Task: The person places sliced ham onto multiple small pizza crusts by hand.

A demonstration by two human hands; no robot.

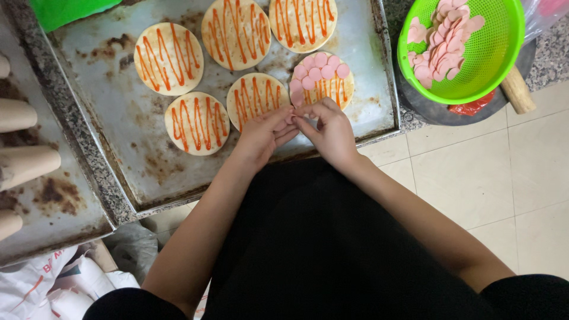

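Note:
Several small round flatbreads striped with red sauce lie on a worn metal baking tray (118, 118). One flatbread (322, 82) at the tray's near right carries pink sausage slices along its upper and left side. My left hand (264, 133) and my right hand (329, 127) meet just below it, fingertips pinched together on pink sausage slices (294, 117) at its lower left edge. A sauced flatbread (256, 98) without slices sits right beside my left hand.
A green plastic colander (483, 65) holding many pink sausage slices rests on a dark pan with a wooden handle (517, 90) at the right. Another tray (41, 207) with pale dough rolls (26, 163) stands at the left. Tiled floor (486, 178) lies below.

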